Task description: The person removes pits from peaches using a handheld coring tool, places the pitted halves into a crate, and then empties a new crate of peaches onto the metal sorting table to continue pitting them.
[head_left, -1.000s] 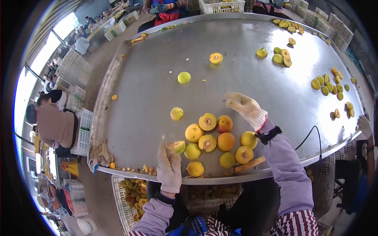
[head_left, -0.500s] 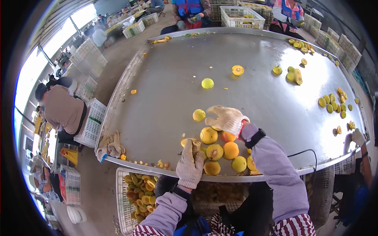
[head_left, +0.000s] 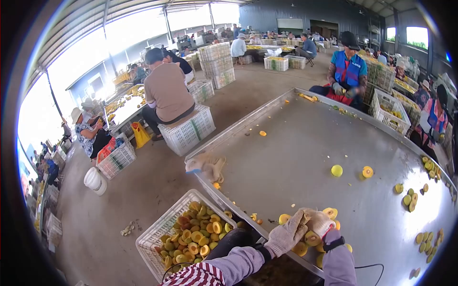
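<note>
My left hand (head_left: 286, 234), in a soiled knit glove, is at the near edge of the metal table (head_left: 286, 143), its fingers closed beside the other hand. What it holds is hidden. My right hand (head_left: 317, 222), also gloved, touches it from the right with fingers bent down; its grip cannot be made out. Yellow-orange fruits, such as a cut half (head_left: 330, 213) and one below the hands (head_left: 299, 248), lie around them. Below the table's left corner, a white crate (head_left: 151, 238) holds many fruit halves (head_left: 195, 236).
Used gloves (head_left: 210, 167) lie on the table's left corner. A green-yellow fruit (head_left: 337, 170) and an orange half (head_left: 367, 172) lie farther out. Across the table sits a person in a blue vest (head_left: 350, 71). At left, another sits on a crate (head_left: 191, 131); a white bucket (head_left: 95, 181) stands nearby.
The view has swung left and up, showing more of the hall and the crate. My hands, apart before, are now together. My right hand has left its spot over the fruits.
</note>
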